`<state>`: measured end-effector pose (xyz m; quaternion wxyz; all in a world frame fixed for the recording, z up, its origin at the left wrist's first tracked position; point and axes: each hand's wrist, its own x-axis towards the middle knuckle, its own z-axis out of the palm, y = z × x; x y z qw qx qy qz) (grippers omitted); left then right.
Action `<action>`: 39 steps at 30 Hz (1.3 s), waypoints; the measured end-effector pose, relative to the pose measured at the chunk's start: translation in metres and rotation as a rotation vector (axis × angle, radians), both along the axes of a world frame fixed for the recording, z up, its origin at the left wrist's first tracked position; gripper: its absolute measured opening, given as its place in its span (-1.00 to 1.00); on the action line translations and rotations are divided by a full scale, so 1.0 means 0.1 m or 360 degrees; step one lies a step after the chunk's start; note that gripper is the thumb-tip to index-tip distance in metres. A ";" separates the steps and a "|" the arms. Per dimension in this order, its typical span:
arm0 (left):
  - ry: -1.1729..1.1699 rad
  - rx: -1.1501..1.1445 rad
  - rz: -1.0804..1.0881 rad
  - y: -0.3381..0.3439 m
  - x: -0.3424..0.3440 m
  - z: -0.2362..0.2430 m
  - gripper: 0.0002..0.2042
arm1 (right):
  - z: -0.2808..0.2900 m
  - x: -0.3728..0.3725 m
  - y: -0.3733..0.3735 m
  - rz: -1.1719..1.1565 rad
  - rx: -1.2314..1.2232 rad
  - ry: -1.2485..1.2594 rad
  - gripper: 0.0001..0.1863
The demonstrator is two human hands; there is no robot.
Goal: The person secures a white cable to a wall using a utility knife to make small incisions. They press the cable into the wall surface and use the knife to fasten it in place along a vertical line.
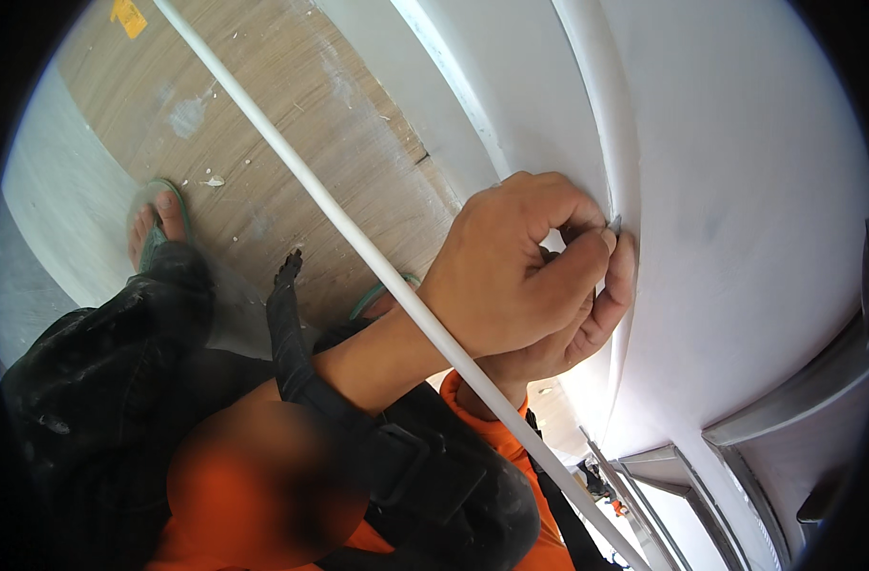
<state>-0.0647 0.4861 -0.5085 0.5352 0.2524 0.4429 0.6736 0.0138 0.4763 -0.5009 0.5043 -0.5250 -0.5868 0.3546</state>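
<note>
My left hand [511, 271] reaches in from the lower left, fingers curled and thumb pinched toward the index finger. At its fingertips a small grey pointed metal piece [615, 225] shows against a white strip [606, 105] running along the wall; its kind is too small to tell. Just below, my right hand [601, 328] comes out of an orange sleeve, with bent fingers close to the same spot. The left hand partly hides it, so what it grips is hidden. A long thin white pipe [301, 171] crosses diagonally in front of my left wrist.
A pale wall [739, 190] fills the right side, with dark-framed openings [796, 390] lower down. The wood-look floor [254, 57] bears white smears and debris, plus orange tape [128, 17]. A black strap [296, 352] lies across my left forearm. My feet wear green sandals [173, 205].
</note>
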 end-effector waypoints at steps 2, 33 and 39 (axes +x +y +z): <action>-0.0030 -0.0024 -0.0009 0.00 0.02 0.00 -0.95 | -0.01 -0.02 0.01 -0.0027 0.0022 -0.0023 -0.52; -0.0022 0.0002 0.0034 0.03 0.04 -0.02 -0.94 | -0.01 0.10 0.02 0.0103 0.0017 -0.0018 -0.55; 0.0101 0.0043 0.0088 -0.02 0.09 -0.01 -0.93 | 0.00 0.11 -0.03 -0.0002 -0.0039 0.0036 -0.55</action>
